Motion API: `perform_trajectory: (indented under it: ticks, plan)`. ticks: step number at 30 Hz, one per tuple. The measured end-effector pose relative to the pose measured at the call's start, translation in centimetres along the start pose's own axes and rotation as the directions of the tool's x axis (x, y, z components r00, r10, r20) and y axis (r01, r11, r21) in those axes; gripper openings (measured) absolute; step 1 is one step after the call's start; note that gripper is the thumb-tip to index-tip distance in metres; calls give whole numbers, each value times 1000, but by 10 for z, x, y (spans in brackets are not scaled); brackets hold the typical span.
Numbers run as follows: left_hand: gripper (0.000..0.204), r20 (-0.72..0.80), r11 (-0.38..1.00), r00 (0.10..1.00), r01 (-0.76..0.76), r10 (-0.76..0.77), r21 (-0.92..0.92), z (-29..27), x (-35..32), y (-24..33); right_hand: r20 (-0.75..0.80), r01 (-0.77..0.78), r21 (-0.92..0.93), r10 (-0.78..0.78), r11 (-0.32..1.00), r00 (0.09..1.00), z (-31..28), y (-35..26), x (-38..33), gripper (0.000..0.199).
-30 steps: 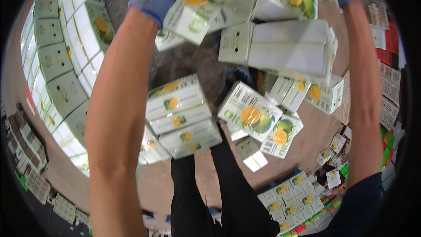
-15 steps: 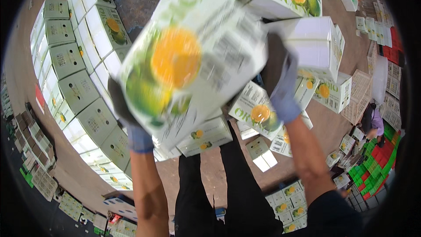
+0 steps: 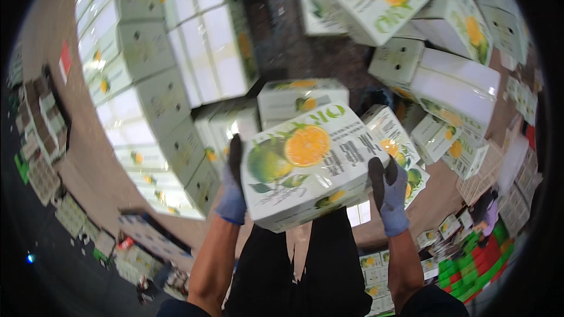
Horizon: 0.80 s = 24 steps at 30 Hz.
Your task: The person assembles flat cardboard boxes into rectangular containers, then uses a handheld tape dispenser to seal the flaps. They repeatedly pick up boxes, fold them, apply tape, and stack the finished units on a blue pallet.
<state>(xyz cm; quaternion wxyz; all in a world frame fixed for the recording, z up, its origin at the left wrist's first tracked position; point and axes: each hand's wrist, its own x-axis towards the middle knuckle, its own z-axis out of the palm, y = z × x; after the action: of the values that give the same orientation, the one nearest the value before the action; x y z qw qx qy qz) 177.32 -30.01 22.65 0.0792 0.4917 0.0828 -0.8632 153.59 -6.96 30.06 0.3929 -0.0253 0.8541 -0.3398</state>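
A white fruit carton (image 3: 314,164) printed with an orange slice and green fruit is between my two hands, in front of my legs. My left hand (image 3: 232,185), in a blue-grey glove with dark fingers, grips its left end. My right hand (image 3: 389,194), gloved alike, grips the right end, with its dark fingertips at the edge. The carton's top face is turned up toward me and slightly tilted. Just beyond it stands another white carton (image 3: 302,103). Whether the held carton touches that one cannot be made out.
Rows of stacked white cartons (image 3: 155,103) rise on my left. A loose heap of cartons (image 3: 455,85) lies to the right, with one tilted carton (image 3: 379,0) at the far side. Farther right, a person in purple (image 3: 485,214) is near green and red crates (image 3: 479,267).
The carton has moved down and away from the camera and is less steeply tilted. Both hands still hold its ends. The view has shifted, showing more of the far stacks.
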Motion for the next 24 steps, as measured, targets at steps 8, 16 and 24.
perform_trajectory:
  ticks: [8,16,24]
  plan:
    - [89,-221,995,975,-30,7,-97,-62,-51,-63,342,-14,-22,20,1000,940,-3,42,-36,47]
    - [73,-294,958,912,-264,285,111,-123,-88,-22,396,-143,-23,140,989,908,66,49,-70,47]
    - [67,-483,676,554,-211,678,706,-114,-138,-8,354,-8,-119,50,993,934,167,46,-70,51]
